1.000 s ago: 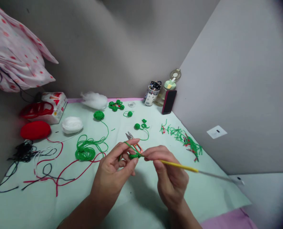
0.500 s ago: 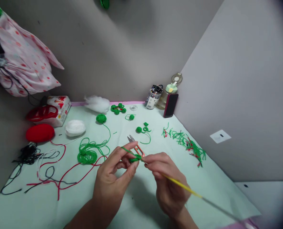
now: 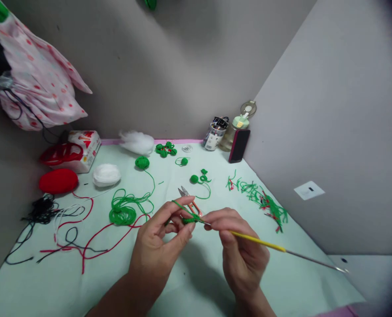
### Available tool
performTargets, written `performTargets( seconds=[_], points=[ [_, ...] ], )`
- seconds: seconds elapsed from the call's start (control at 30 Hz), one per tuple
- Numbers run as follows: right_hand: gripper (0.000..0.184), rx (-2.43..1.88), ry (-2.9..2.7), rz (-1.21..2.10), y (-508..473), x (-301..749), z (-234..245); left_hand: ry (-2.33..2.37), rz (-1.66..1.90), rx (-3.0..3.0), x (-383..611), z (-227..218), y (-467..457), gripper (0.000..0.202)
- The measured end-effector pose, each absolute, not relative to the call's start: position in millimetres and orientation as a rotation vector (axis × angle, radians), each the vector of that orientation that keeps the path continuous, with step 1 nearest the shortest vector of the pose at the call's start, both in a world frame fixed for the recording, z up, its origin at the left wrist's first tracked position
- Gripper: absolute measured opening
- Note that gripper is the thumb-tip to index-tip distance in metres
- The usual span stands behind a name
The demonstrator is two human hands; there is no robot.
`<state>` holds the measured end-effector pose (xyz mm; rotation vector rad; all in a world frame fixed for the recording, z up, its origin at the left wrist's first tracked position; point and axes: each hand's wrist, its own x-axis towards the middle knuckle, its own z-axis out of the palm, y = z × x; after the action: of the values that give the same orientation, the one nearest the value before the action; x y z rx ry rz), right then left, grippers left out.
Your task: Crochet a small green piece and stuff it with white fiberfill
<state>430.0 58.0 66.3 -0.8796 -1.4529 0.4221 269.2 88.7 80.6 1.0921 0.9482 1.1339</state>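
My left hand [image 3: 159, 244] pinches a small green crochet piece [image 3: 190, 217] between thumb and fingers, with green yarn looped over the forefinger. My right hand [image 3: 240, 248] grips a crochet hook [image 3: 275, 248] with a yellow handle and a long metal shaft; its tip is at the green piece. Both hands hover over the pale green table cover [image 3: 83, 286]. Orange-handled snips [image 3: 189, 200] lie on the cover just behind my fingers. A loose pile of green yarn [image 3: 125, 210] lies to the left.
Red yarn ball [image 3: 58, 181], white yarn ball [image 3: 106, 175], black and red strands at left. Small green balls [image 3: 164, 149] and white stuffing [image 3: 137, 141] lie at the back. A jar [image 3: 213, 134], bottle [image 3: 236, 127] and phone [image 3: 240, 145] stand in the corner. Green yarn scraps [image 3: 262, 200] lie at right.
The crochet hook's far end dropped lower, then swung back up to the right. The hands stayed together on the green piece. The view shifted slightly.
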Motion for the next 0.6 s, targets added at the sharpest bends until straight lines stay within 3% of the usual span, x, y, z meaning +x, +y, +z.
performTargets(
  seconds=[0.37,0.6],
  points=[
    [0.023,-0.917,-1.69,0.103,54.0,427.0,64.5,1.037,1.335,1.356,273.9,81.5,87.0,0.03],
    [0.023,-0.914,-1.497,0.354,61.0,427.1,66.7,1.034,1.252,1.088,275.1,82.2,84.6,0.031]
  ],
)
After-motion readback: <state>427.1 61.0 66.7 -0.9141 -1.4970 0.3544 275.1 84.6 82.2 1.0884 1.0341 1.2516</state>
